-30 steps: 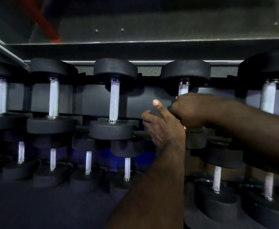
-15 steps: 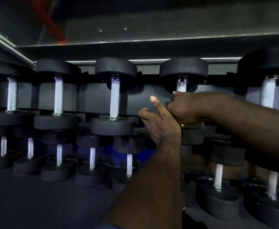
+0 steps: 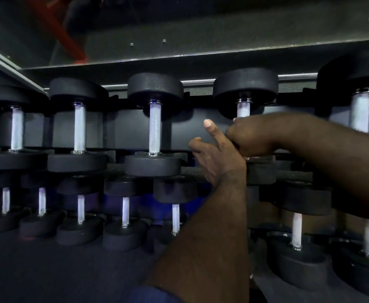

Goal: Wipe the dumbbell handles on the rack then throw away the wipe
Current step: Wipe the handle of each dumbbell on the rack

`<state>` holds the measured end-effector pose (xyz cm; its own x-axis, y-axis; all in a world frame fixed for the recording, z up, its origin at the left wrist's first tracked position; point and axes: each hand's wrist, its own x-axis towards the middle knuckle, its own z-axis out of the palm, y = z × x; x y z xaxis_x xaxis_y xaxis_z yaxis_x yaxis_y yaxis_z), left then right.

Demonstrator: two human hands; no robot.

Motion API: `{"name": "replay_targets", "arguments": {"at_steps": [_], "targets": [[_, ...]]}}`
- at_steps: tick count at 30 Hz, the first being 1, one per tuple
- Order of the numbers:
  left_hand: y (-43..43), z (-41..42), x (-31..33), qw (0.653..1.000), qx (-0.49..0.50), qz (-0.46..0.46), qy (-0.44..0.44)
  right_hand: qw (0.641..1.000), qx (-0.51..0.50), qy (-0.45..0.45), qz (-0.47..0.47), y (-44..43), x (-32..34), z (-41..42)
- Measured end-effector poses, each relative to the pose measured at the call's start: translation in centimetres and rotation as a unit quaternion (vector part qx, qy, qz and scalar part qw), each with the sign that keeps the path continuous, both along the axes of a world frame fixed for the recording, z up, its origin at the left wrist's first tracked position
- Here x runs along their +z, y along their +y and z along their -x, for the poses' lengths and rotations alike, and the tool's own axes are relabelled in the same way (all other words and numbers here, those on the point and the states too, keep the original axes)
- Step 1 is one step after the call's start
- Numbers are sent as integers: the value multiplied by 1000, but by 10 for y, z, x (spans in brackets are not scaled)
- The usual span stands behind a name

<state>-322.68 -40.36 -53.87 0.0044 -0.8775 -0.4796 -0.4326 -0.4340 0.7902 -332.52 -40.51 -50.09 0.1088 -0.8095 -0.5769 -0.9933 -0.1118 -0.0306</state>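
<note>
Dim gym lighting, so bear with me. Nearest is the lower row of dumbbells (image 3: 124, 226) on the rack (image 3: 118, 132). Just past them the left hand (image 3: 218, 158) sits loose, thumb and forefinger spread, holding nothing I can see, touching the right hand (image 3: 251, 136). That one's fist is wrapped round the handle (image 3: 243, 109) of the fourth dumbbell in the far upper row. The wipe isn't visible, maybe inside the fist. Looks like mid-wipe to me. Next up, I'd guess: rub along the bar, then shift right to the next handle (image 3: 359, 114).
</note>
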Motion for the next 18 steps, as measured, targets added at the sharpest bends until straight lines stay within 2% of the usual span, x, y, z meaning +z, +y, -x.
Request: {"name": "replay_targets", "arguments": {"at_steps": [2,4,5,6,8,9,10,12,13,15,16,18], "targets": [[1,-2,2,1000,7,2,7,992,-93,-57,65,1,3,-1],[0,-3,3,1000,11,-6,21,951,-224,-129,170,10,-11,-2],[0,-4,4,1000,10,-7,25,903,-314,-180,230,13,-20,-6],[-1,-4,4,1000,13,-10,26,840,-401,-229,286,14,-29,-12],[-1,-6,8,999,19,-26,36,725,-525,-255,365,14,-41,-25],[-3,-7,9,998,18,-38,40,692,-554,-252,388,14,-46,-31],[-5,-10,12,998,8,-52,45,675,-567,-246,402,14,-48,-37],[-7,-18,15,995,-28,-74,60,675,-563,-237,415,17,-49,-46],[-9,-25,15,994,-41,-77,68,694,-551,-220,409,19,-50,-50],[-14,-38,11,994,-58,-55,75,755,-512,-173,371,21,-49,-55],[-19,-47,8,995,-75,-26,67,779,-494,-153,356,22,-47,-58],[-32,-63,3,988,-133,77,30,802,-472,-121,346,21,-43,-62]]}}
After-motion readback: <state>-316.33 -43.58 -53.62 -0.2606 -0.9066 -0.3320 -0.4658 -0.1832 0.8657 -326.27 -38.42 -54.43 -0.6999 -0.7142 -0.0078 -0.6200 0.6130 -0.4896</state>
